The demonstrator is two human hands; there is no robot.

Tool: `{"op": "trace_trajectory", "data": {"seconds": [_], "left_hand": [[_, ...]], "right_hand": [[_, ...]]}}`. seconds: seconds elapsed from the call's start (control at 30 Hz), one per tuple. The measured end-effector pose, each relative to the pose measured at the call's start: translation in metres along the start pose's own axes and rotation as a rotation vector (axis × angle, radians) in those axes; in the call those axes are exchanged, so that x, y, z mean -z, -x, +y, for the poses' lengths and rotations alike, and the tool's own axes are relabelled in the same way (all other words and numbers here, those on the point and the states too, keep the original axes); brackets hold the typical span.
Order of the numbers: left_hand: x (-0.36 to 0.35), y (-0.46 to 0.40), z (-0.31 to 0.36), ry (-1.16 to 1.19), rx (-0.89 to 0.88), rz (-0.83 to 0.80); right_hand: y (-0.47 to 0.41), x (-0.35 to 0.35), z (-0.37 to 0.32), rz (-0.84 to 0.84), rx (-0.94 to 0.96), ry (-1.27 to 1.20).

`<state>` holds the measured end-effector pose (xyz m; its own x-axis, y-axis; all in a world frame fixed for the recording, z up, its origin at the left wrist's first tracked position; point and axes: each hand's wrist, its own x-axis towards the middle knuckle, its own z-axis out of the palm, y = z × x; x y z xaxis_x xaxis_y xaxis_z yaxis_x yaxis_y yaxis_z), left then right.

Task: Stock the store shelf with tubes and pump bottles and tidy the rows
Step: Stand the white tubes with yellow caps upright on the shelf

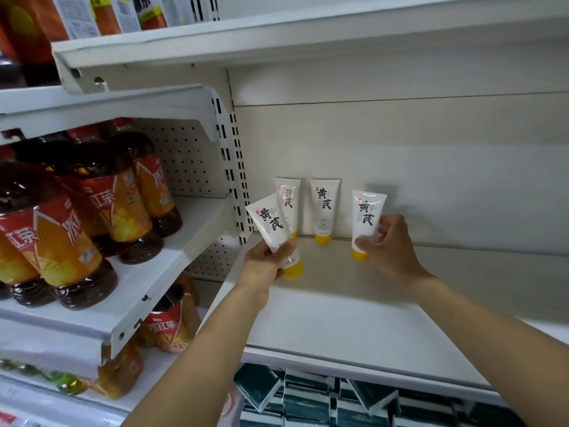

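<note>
Gripping, left hand [267, 261]: fingers curled round a tilted white tube [275, 234], yellow cap down, above the shelf [338, 322] front-left. Right hand [388, 241]: thumb and fingers pinching an upright second tube [366, 221], cap on the shelf. Two standing tubes [322, 209] against the back panel. Tea bottles [92, 204] on the neighbouring shelf, left.

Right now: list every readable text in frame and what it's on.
"黄芪": on all four white tubes, e.g. the one in the left hand at.
"冰红茶": tea bottle labels.
Small print on tubes: too small to read.
Upper-shelf cartons: blurred.
Green boxes below: unreadable.
</note>
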<state>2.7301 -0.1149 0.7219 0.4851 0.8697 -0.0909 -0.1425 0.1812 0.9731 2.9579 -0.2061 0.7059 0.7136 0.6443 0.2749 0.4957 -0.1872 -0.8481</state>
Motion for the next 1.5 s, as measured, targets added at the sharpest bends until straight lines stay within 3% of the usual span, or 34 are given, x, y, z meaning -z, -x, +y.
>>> {"op": "trace_trajectory", "data": {"seconds": [0.1, 0.17, 0.37, 0.47, 0.77, 0.9, 1.07, 1.5], "left_hand": [[-0.005, 0.003, -0.001, 0.005, 0.006, -0.025], [-0.008, 0.005, -0.002, -0.003, 0.009, -0.039], [-0.018, 0.013, -0.001, -0.029, 0.018, -0.078], [-0.021, 0.016, 0.002, -0.031, 0.009, -0.109], [-0.030, 0.010, 0.009, -0.116, -0.014, -0.138], [-0.027, -0.018, 0.010, -0.121, 0.044, 0.056], [-0.013, -0.051, -0.001, -0.459, -0.117, 0.280], [-0.028, -0.109, -0.014, -0.668, -0.140, 0.370]], "right_hand": [[0.016, 0.007, -0.007, 0.160, 0.094, -0.015], [0.027, 0.009, -0.015, 0.138, 0.142, -0.048], [0.058, -0.015, -0.045, -0.428, 0.142, -0.122], [0.064, -0.030, -0.052, -0.524, 0.134, -0.095], [0.062, -0.041, -0.057, -0.492, 0.057, -0.181], [0.056, -0.039, -0.055, -0.333, -0.009, -0.165], [0.046, -0.040, -0.042, -0.226, -0.115, -0.105], [0.035, -0.050, -0.035, -0.188, -0.070, -0.179]]}}
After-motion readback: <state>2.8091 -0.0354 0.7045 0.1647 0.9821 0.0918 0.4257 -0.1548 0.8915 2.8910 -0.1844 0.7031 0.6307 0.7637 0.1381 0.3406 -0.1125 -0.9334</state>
